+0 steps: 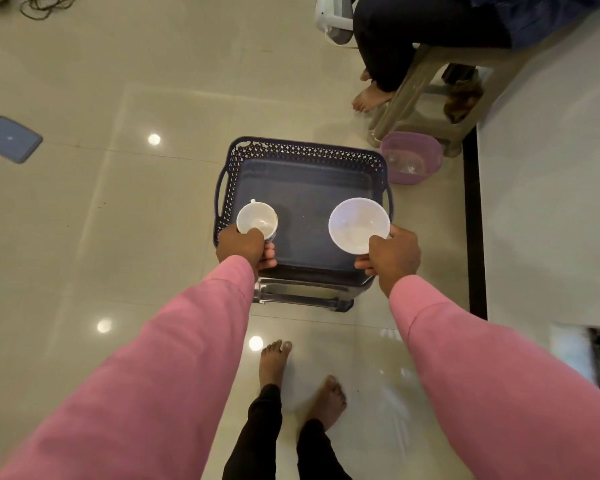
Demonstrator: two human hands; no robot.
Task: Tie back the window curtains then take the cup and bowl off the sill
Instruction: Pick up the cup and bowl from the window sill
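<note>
Two white, empty vessels: left hand (245,249) grips the cup (256,220), right hand (394,256) grips the bowl (358,225).

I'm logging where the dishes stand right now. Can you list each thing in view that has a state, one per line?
cup: upright, looks empty, held by the left hand over the basket.
bowl: upright, empty, held at its rim by the right hand over the basket.
basket: dark, open-topped, nothing resting inside, set on a stool.
purple tub: on the floor, open, beside a chair leg.
</note>
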